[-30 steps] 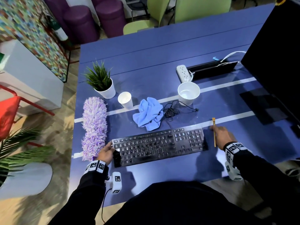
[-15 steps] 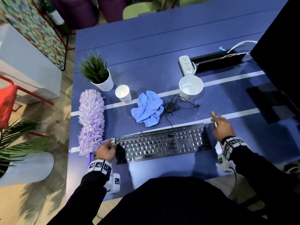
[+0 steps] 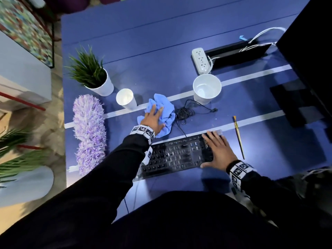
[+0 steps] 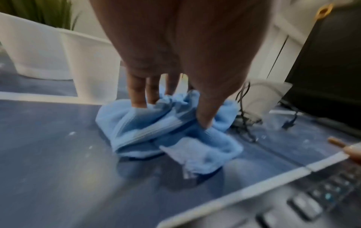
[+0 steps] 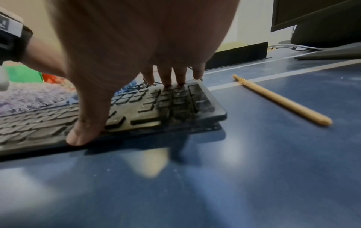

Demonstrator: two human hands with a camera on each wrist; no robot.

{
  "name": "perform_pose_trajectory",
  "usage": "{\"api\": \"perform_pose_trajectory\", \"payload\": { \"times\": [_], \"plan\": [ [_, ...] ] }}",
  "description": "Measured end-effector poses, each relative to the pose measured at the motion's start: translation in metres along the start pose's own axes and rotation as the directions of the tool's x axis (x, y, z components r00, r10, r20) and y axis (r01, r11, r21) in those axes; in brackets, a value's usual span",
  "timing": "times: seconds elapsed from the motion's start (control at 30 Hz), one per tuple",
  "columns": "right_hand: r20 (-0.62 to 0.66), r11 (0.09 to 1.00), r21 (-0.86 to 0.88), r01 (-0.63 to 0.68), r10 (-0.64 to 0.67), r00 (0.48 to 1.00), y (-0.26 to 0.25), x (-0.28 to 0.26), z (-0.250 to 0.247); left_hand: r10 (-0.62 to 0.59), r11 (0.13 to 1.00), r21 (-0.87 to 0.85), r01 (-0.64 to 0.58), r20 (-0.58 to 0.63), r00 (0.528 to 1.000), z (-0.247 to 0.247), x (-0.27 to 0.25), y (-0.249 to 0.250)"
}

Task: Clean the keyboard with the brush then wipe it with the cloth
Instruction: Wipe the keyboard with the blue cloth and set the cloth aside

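The black keyboard (image 3: 172, 157) (image 5: 175, 108) lies across the blue table near its front edge. My right hand (image 3: 215, 150) (image 5: 125, 111) rests flat on the keyboard's right end, fingers straight, thumb at the front edge. A thin wooden brush (image 3: 238, 137) (image 5: 283, 101) lies loose on the table just right of the keyboard. Behind the keyboard sits the crumpled blue cloth (image 3: 168, 114) (image 4: 205, 148). My left hand (image 3: 159, 116) (image 4: 171, 114) is on top of it, and the cloth bunches between its fingers (image 4: 138, 100) and thumb.
A purple fluffy duster (image 3: 89, 130) lies left of the keyboard. Behind it stand a potted plant (image 3: 100, 83), a paper cup (image 3: 125, 99) and an empty white pot (image 3: 206, 88). A coiled cable (image 3: 185, 114) touches the cloth. A power strip (image 3: 201, 60) and a monitor (image 3: 309, 60) are at the right.
My left hand left the keyboard's left end and reached forward onto the cloth. My right hand let go of the brush, which now lies on the table, and moved onto the keyboard.
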State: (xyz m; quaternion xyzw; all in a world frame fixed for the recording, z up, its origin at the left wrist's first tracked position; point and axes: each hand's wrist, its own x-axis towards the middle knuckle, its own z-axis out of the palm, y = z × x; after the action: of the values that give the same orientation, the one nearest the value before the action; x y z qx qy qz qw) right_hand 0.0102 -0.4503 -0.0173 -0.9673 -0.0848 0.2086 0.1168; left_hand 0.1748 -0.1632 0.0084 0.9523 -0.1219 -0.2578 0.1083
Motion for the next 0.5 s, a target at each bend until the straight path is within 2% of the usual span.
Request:
{"api": "perform_pose_trajectory", "payload": {
  "times": [0.07, 0.13, 0.2, 0.23, 0.3, 0.33, 0.4, 0.43, 0.5],
  "plan": [
    [-0.008, 1.000, -0.022, -0.017, 0.017, 1.000, -0.001, 0.004, -0.005, -0.060, 0.997, 0.053, 0.057, 0.061, 0.996, -0.002, 0.005, 0.000],
    [-0.001, 0.999, -0.012, -0.033, 0.033, 0.999, -0.004, 0.008, -0.008, -0.148, 0.988, -0.043, 0.149, 0.030, 0.988, -0.013, -0.002, -0.005],
    [0.008, 0.998, 0.023, -0.051, 0.051, 0.999, -0.009, 0.012, -0.011, -0.224, 0.971, -0.123, 0.206, -0.157, 0.962, -0.026, -0.021, -0.015],
    [0.011, 0.997, 0.048, -0.058, 0.057, 0.998, -0.011, 0.014, -0.012, -0.257, 0.961, -0.174, 0.215, -0.277, 0.926, -0.032, -0.035, -0.020],
    [0.014, 0.995, 0.080, -0.065, 0.064, 0.998, -0.013, 0.014, -0.013, -0.290, 0.943, -0.289, 0.167, -0.462, 0.838, -0.039, -0.070, -0.021],
    [0.016, 0.994, 0.091, -0.063, 0.062, 0.998, -0.013, 0.014, -0.013, -0.281, 0.933, -0.344, 0.110, -0.501, 0.819, -0.037, -0.087, -0.016],
    [0.019, 0.991, 0.120, -0.057, 0.055, 0.998, -0.012, 0.013, -0.012, -0.154, 0.905, -0.418, -0.074, -0.486, 0.860, -0.023, -0.113, 0.004],
    [0.022, 0.990, 0.133, -0.054, 0.051, 0.998, -0.012, 0.013, -0.013, -0.010, 0.904, -0.384, -0.186, -0.454, 0.891, -0.008, -0.119, 0.016],
    [0.021, 0.985, 0.164, -0.059, 0.056, 0.998, -0.011, 0.013, -0.015, 0.276, 0.922, -0.180, -0.343, -0.318, 0.907, 0.030, -0.114, 0.038]
  ]
}}
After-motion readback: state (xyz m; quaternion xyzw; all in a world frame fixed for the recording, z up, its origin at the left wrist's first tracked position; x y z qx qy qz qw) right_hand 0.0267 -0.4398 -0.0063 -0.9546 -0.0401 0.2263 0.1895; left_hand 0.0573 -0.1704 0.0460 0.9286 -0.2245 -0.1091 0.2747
